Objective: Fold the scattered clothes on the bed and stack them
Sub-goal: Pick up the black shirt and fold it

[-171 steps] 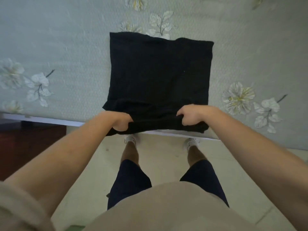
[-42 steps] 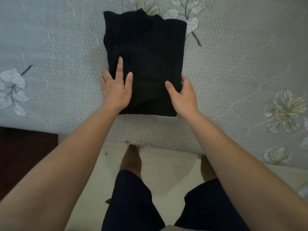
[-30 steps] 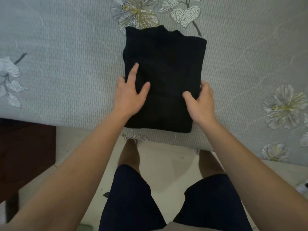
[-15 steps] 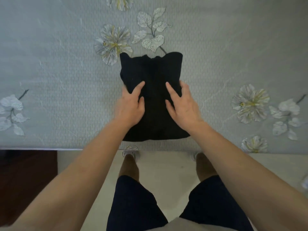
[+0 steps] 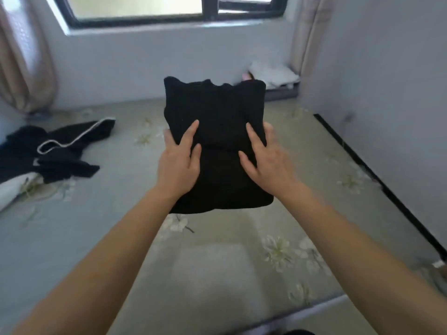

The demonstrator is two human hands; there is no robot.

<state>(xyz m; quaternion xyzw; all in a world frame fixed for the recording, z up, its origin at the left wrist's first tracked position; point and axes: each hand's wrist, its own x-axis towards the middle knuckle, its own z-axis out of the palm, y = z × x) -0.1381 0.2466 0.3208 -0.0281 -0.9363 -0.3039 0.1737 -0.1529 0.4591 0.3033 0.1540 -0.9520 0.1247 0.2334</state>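
Head view: I have only this one camera, and it looks forward over the bed (image 5: 217,262).
Hands: I count two, both stretched forward and apart from each other, with the garment between them.
Left hand (image 5: 180,163): it grips the left edge of the folded black garment (image 5: 215,112). The thumb and one finger lie on top, and the other fingers go round the edge.
Right hand (image 5: 263,158): it grips the right edge in the same manner, thumb and one finger on top.
Folded black garment: one piece, a thick rectangle, held up in the air above the sheet. Its far edge stands before the wall.
Heap of black clothes (image 5: 60,151): one loose heap with a white trim, on the bed, well to the left of the left hand. I cannot tell how many pieces are in it.
White cloth (image 5: 12,189): one piece, just beside that heap, at the left border.
White pile (image 5: 273,73): one, far beyond the right hand, near the corner. It is blurred.
Window (image 5: 145,8): one, far ahead of both hands.
Curtains (image 5: 21,56): two, one at each side of the window.
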